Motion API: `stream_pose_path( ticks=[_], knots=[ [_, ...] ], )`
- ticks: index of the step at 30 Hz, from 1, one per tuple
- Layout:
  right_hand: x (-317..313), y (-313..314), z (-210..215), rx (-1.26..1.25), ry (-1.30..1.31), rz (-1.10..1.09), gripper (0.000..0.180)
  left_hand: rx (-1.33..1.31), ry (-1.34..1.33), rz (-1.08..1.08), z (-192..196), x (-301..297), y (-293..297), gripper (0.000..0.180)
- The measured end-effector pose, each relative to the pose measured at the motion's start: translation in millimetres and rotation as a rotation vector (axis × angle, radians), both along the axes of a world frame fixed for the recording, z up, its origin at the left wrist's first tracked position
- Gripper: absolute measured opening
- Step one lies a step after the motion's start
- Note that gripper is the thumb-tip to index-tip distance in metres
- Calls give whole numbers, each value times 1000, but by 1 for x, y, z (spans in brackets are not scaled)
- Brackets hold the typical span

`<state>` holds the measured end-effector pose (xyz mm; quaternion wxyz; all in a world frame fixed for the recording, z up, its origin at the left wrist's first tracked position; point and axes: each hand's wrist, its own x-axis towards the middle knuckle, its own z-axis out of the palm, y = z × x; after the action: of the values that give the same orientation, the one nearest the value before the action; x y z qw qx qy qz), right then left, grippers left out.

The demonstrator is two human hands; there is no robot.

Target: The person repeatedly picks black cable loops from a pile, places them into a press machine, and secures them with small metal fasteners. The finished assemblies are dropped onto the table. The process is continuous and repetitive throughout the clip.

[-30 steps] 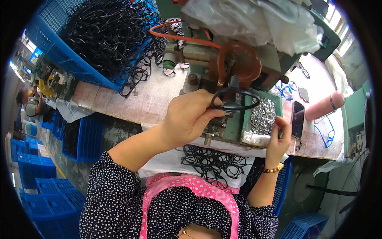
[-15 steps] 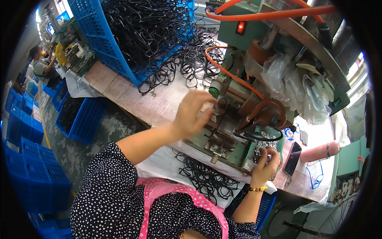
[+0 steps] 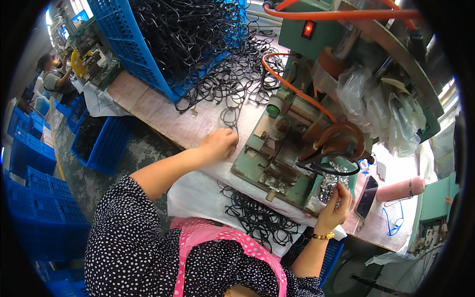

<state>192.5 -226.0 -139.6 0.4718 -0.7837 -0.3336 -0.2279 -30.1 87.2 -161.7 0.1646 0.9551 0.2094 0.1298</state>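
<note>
My left hand (image 3: pixel 217 145) rests low over the table's near side, fingers closed on a thin black looped strap (image 3: pixel 231 117) that trails up toward a tangled pile of similar straps (image 3: pixel 217 81). Over at the right, the fingertips of my right hand (image 3: pixel 335 207) are pinched together at the near edge of a green tray (image 3: pixel 313 203) of small shiny metal pieces (image 3: pixel 332 184). What they hold, if anything, is too small to make out. Between my hands sits a green bench machine (image 3: pixel 284 158) with a metal block in its middle. A black ring-shaped part (image 3: pixel 336 172) overhangs the tray.
A blue crate (image 3: pixel 141 54) heaped with black straps leans over the back left. Orange hoses (image 3: pixel 341 17) cross above the machine. Right of the tray lie a phone (image 3: pixel 366 197), a pink bottle (image 3: pixel 402 189) and a blue cord (image 3: pixel 393 225). More straps (image 3: pixel 262 215) lie on white cloth before me.
My left hand has moved left and down, away from the machine, and now grips a strap from the pile. My right hand stays at the tray, its fingers still pinched.
</note>
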Motion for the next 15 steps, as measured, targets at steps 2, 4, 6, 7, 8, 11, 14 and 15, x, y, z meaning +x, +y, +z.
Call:
stream_pose_path(
  ticks=[2,4,6,7,8,11,14,15],
  knots=[
    [1,0,1,2,-25,21,10,-56,8,-45,5,-18,-10,14],
    [1,0,2,9,-23,29,9,-67,17,-67,12,-29,-15,14],
    [1,0,2,12,-29,27,9,-119,19,-53,19,-32,-17,15],
    [1,-1,1,21,-15,29,9,-164,9,-29,23,-31,-17,16],
    [1,-1,1,29,6,30,9,-204,11,-3,27,-29,-17,17],
    [2,-2,0,30,14,23,9,135,-260,37,33,-11,-3,22],
    [3,-2,0,8,-4,6,9,600,-212,-119,32,15,24,26],
    [3,-2,0,7,-14,0,9,757,-183,-164,31,20,33,27]
  ],
)
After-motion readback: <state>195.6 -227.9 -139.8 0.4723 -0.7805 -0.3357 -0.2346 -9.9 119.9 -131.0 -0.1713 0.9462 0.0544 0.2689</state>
